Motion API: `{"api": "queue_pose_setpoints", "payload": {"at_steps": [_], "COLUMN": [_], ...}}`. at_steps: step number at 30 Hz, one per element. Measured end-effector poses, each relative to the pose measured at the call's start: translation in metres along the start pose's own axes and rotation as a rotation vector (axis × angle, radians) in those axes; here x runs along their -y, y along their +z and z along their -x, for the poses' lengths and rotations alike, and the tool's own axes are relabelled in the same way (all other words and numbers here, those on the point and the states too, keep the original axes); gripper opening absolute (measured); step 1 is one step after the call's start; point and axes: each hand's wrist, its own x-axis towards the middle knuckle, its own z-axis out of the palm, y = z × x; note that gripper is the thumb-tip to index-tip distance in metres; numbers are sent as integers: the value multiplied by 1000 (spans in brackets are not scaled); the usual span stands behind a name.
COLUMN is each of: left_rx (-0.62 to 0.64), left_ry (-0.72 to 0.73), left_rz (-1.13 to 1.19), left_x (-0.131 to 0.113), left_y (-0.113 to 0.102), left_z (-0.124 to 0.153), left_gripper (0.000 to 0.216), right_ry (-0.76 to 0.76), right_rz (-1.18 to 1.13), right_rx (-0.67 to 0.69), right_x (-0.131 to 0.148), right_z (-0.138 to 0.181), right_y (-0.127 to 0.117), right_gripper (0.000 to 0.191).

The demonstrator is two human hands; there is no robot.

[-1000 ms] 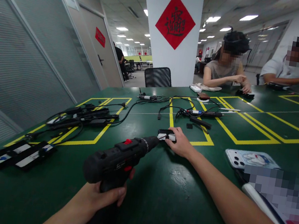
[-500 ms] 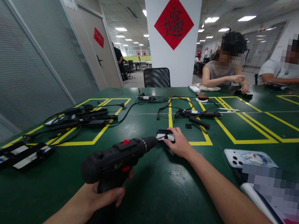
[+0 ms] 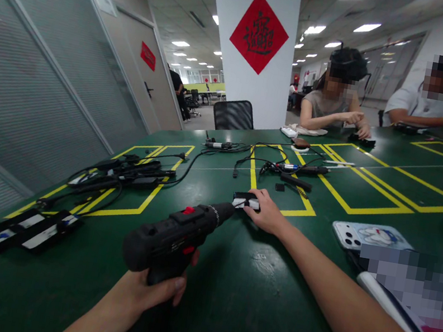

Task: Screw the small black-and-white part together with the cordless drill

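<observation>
A black cordless drill (image 3: pixel 176 232) with red switches is in my left hand (image 3: pixel 152 296), whose fingers wrap round its handle. The drill points forward and to the right, its chuck close to a small black-and-white block (image 3: pixel 241 201) on the green table. My right hand (image 3: pixel 265 212) grips the right end of that block, thumb in front and fingers behind. What kind of thing the block is I cannot make out. A thin bit seems to run from the chuck to the block; whether it touches is too small to tell.
Black cables and adapters (image 3: pixel 130 173) lie in a heap at left, near black-and-white flat pieces (image 3: pixel 45 230). Beyond my right hand lie a pen-like tool (image 3: pixel 301 169) and more cables. A phone (image 3: pixel 366 235) rests at right. Two people (image 3: pixel 328 110) sit across the table (image 3: pixel 205 265).
The view has shifted very slightly. Both hands, the drill and the block keep nearly the same places.
</observation>
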Motion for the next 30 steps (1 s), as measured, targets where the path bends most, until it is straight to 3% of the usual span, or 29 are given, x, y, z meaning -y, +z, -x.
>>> {"api": "queue_pose_setpoints", "payload": {"at_steps": [30], "left_rx": [53], "left_ry": [12], "left_rz": [-36], "left_x": [5], "left_y": [-6], "left_z": [-3], "left_gripper": [46], "right_ry": [2], "right_rz": [-5], "right_rx": [1], "right_x": [1], "right_z": [0], "right_y": [0], "right_gripper": [43]}}
